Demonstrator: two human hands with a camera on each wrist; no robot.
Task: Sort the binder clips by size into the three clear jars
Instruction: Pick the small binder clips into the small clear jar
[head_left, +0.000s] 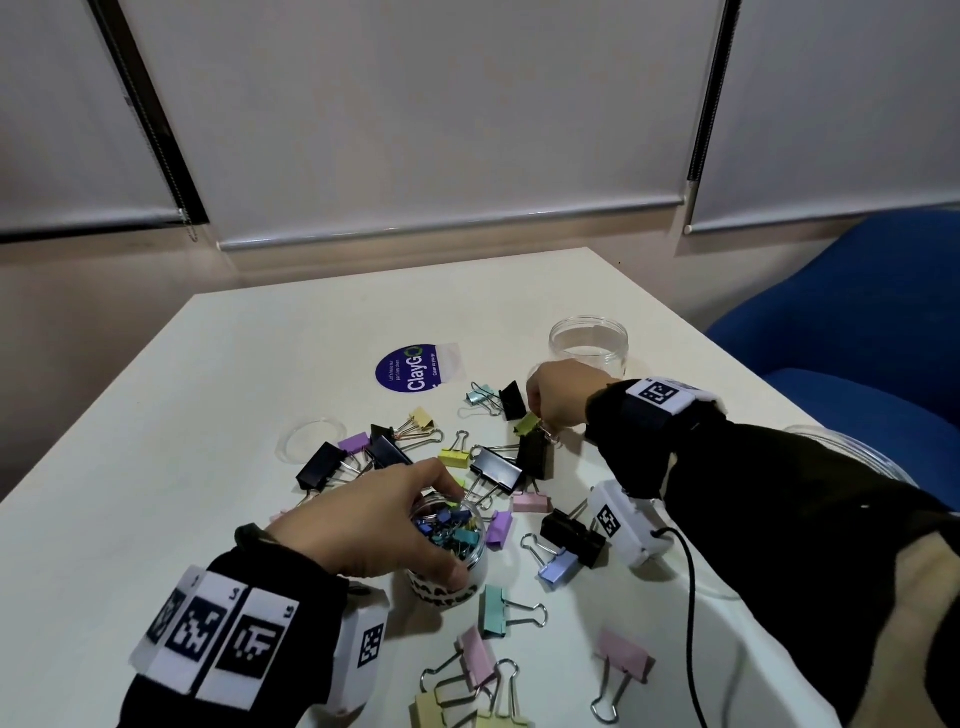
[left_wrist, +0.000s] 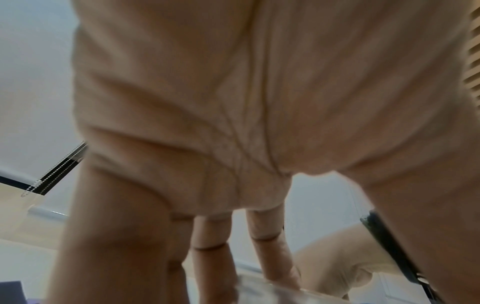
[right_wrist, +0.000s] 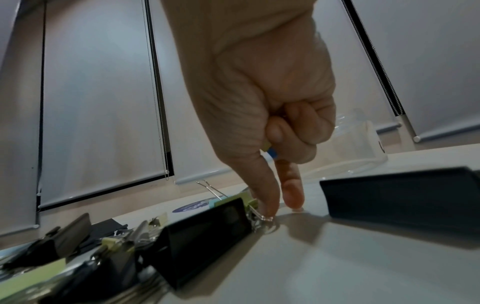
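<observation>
Right fingers (right_wrist: 292, 185) pinch a small green clip (head_left: 525, 423) by its wire at the far right of the pile, other small clips apparently tucked in the palm; left hand (head_left: 374, 525) grips the near jar (head_left: 452, 540), already holding small clips; far jar (head_left: 589, 343) empty; third jar (head_left: 852, 452) mostly hidden behind the sleeve; many clips unsorted on the table (head_left: 182, 441).

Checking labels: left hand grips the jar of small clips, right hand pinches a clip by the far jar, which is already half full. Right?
Not quite. The far jar is empty, as the head view shows. The rest holds: the left hand grips the jar of small clips, and the right hand pinches a yellow-green clip by its wire handle.
</observation>
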